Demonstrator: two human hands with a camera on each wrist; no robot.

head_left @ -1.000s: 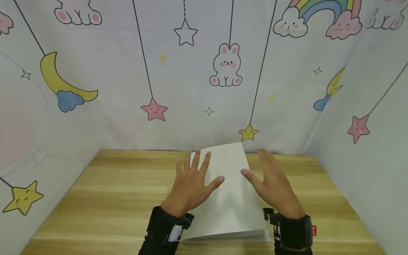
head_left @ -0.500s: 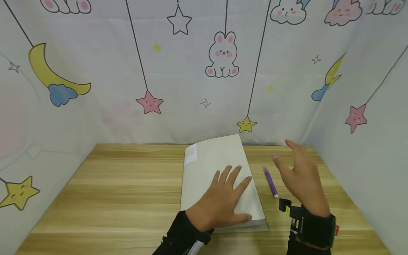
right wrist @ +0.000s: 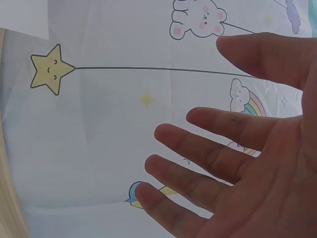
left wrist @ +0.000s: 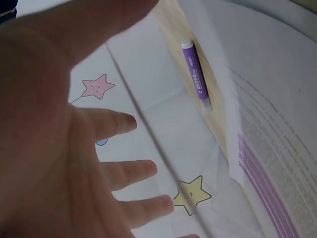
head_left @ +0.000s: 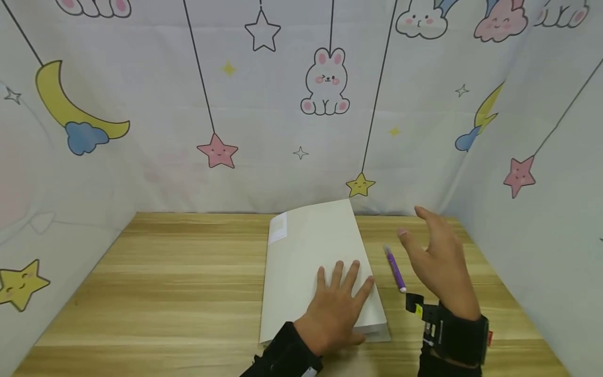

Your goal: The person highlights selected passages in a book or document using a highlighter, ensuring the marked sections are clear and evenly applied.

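A thick white book (head_left: pixel 308 241) lies on the table, its cover arched at the far end. My left hand (head_left: pixel 332 311) is spread, fingers straight, over its lower right part, with the thumb by the near edge. The left wrist view shows a printed page (left wrist: pixel 267 114) of the book with purple strokes (left wrist: pixel 260 183) along the text. To the book's right lies a purple marker (head_left: pixel 395 268) with a white end. Just right of the marker, my right hand (head_left: pixel 440 262) hovers with fingers extended and thumb apart; in the right wrist view its palm holds nothing.
A small pale label (head_left: pixel 278 228) sits at the book's far left corner. The wood-grain table (head_left: pixel 179 283) is bordered at the back and sides by a white cloth (head_left: pixel 264 104) printed with stars, rabbits and moons. Black camera straps (head_left: pixel 457 335) are on both wrists.
My left hand has moved right and nearer across the book, uncovering the label. My right hand has drawn away to the right, and the purple marker has come into sight.
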